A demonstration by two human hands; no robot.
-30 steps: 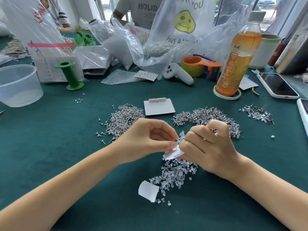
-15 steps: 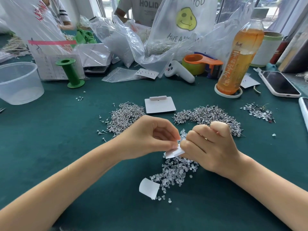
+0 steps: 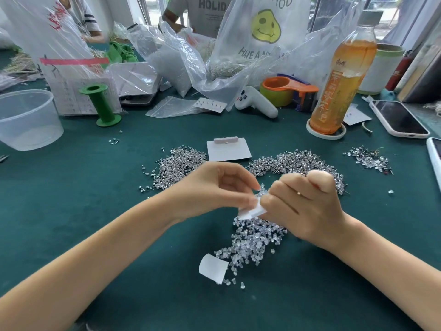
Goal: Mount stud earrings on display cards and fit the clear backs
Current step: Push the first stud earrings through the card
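- Two hands meet over the green bench, and the white display card pinched between them serves as the landmark for everything else.
- Beyond the card and to its left lies one heap of stud earrings; a second, wider heap lies beyond it to the right. A spare blank card sits between the two heaps, farther from the person than the held card.
- Just below the card spreads the pile of clear backs, close enough to pick from without putting the card down.
- The left hand pinches the card's left edge, fingers curled; it looks best used as the steady support, holding the card flat so it does not buckle.
- The right hand is clenched at the card's right edge, fingertips tucked against it; whether it also holds a stud or a back cannot be told.
- The step seems to be seating a small part on the card, so the push should probably run straight along the post.
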